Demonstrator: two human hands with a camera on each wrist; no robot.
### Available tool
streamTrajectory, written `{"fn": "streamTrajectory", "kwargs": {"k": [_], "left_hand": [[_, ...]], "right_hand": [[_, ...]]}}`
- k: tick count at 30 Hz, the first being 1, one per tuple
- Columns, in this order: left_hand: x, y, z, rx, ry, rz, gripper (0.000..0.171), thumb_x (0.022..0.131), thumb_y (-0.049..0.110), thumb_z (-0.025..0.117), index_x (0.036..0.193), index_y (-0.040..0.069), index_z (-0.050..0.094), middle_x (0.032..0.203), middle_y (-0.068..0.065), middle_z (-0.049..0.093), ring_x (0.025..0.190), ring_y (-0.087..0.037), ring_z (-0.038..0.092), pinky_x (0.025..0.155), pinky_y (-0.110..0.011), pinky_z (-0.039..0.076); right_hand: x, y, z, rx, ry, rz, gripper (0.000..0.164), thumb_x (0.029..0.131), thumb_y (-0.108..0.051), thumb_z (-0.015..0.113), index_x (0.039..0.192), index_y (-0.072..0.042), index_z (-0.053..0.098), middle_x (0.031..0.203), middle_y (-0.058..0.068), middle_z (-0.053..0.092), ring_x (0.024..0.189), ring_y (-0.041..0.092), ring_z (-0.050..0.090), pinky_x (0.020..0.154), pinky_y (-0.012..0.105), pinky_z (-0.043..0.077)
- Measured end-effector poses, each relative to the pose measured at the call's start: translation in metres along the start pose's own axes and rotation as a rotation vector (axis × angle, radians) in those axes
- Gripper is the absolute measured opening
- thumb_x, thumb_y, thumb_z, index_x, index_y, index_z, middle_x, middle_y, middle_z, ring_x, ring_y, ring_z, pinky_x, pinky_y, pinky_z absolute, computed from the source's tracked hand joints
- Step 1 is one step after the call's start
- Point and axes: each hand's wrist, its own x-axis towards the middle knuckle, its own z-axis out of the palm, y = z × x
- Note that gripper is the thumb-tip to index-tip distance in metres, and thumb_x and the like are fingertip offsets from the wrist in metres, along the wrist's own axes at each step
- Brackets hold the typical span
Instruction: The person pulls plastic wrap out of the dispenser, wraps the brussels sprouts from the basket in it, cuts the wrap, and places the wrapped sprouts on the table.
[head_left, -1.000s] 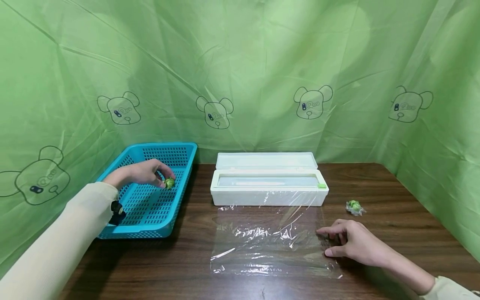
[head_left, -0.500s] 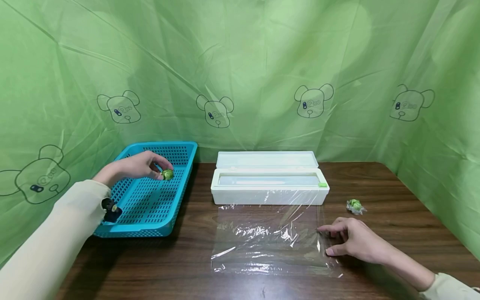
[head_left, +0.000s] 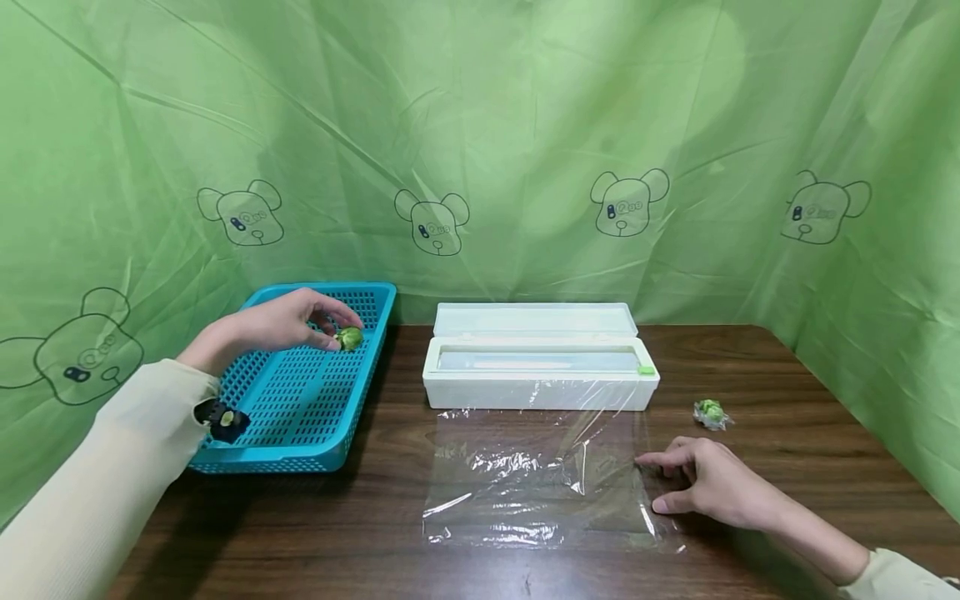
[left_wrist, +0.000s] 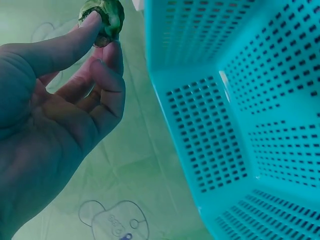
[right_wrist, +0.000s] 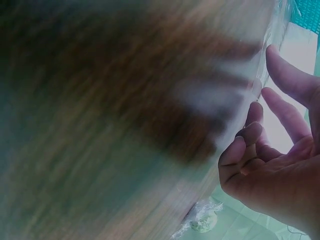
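Grip of the left hand [head_left: 288,322] pinches a green sprout [head_left: 350,338] over the basket [head_left: 296,404] while, right of the basket, the right hand [head_left: 705,482], thumb and forefinger spread, rests at the edge of the plastic wrap [head_left: 525,492], so a light pinch and flat wrap should work best.

Clear, roughly rectangular plastic film sheet [head_left: 525,500]: high gloss, wrinkled, hard glare streaks. Long white plastic box [head_left: 540,395]: smooth, low sheen. Rectangular blue plastic basket [head_left: 273,455]: perforated, satin. Dark brown wood-grain tabletop [head_left: 360,533]: semi-gloss (solid or laminate, can't tell). Green printed sheet backdrop [head_left: 517,108]: creased, soft sheen. Cream cloth sleeve [head_left: 112,475]: fine-ribbed, matt. Small round green leafy sprout [head_left: 350,337]: slight shine.
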Motion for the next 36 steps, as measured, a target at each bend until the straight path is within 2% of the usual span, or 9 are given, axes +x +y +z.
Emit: {"fn": "streamTrajectory", "kwargs": {"k": [10,14,19,21,26,31,36], "left_hand": [[0.004,0.029,0.013,0.033,-0.019,0.065,0.036,0.096,0.002,0.076,0.131,0.008,0.072,0.125,-0.006,0.071,0.102,-0.025,0.065,0.078,-0.036,0.056],[0.004,0.04,0.021,0.018,-0.036,0.079,0.035,0.096,0.001,0.076,0.129,0.011,0.073,0.124,-0.004,0.071,0.102,-0.024,0.064,0.079,-0.036,0.056],[0.005,0.057,0.032,0.051,-0.036,0.107,0.036,0.094,0.002,0.078,0.128,0.015,0.075,0.12,-0.001,0.071,0.099,-0.023,0.063,0.074,-0.037,0.054],[0.007,0.064,0.037,0.066,-0.031,0.118,0.036,0.094,0.002,0.078,0.128,0.015,0.075,0.115,0.0,0.07,0.099,-0.023,0.062,0.077,-0.038,0.054],[0.011,0.079,0.052,0.087,-0.032,0.158,0.037,0.093,-0.001,0.078,0.128,0.013,0.074,0.104,0.002,0.069,0.095,-0.021,0.061,0.083,-0.041,0.054],[0.015,0.095,0.072,0.075,-0.062,0.217,0.037,0.092,-0.003,0.078,0.126,0.012,0.074,0.092,0.003,0.065,0.086,-0.019,0.061,0.077,-0.036,0.054],[0.019,0.11,0.092,0.042,-0.087,0.286,0.038,0.09,-0.006,0.078,0.124,0.012,0.075,0.101,0.004,0.067,0.089,-0.017,0.063,0.077,-0.031,0.056]], "right_hand": [[-0.001,0.0,0.001,-0.016,-0.009,0.014,0.055,0.076,-0.035,0.094,0.124,-0.012,0.079,0.094,-0.011,0.061,0.081,0.004,0.049,0.068,0.027,0.043],[0.0,0.0,0.001,-0.023,-0.014,0.017,0.055,0.076,-0.036,0.094,0.123,-0.014,0.079,0.096,-0.012,0.062,0.084,0.005,0.05,0.071,0.028,0.044],[0.0,0.0,0.001,-0.026,-0.016,0.007,0.054,0.076,-0.036,0.094,0.123,-0.013,0.08,0.096,-0.013,0.062,0.084,0.005,0.05,0.071,0.028,0.044],[0.0,0.0,0.001,-0.027,-0.017,0.004,0.054,0.076,-0.036,0.094,0.123,-0.013,0.08,0.095,-0.013,0.062,0.083,0.005,0.05,0.07,0.029,0.044],[0.0,0.0,0.001,-0.021,-0.017,0.003,0.054,0.076,-0.035,0.094,0.122,-0.012,0.08,0.095,-0.012,0.062,0.083,0.005,0.05,0.07,0.028,0.044],[0.001,-0.001,0.001,-0.016,-0.019,0.005,0.054,0.076,-0.035,0.094,0.123,-0.012,0.079,0.095,-0.012,0.062,0.083,0.004,0.05,0.07,0.028,0.044],[0.001,-0.001,0.001,-0.027,-0.021,0.004,0.054,0.076,-0.036,0.094,0.122,-0.013,0.08,0.094,-0.013,0.062,0.083,0.005,0.05,0.071,0.028,0.044]]}}
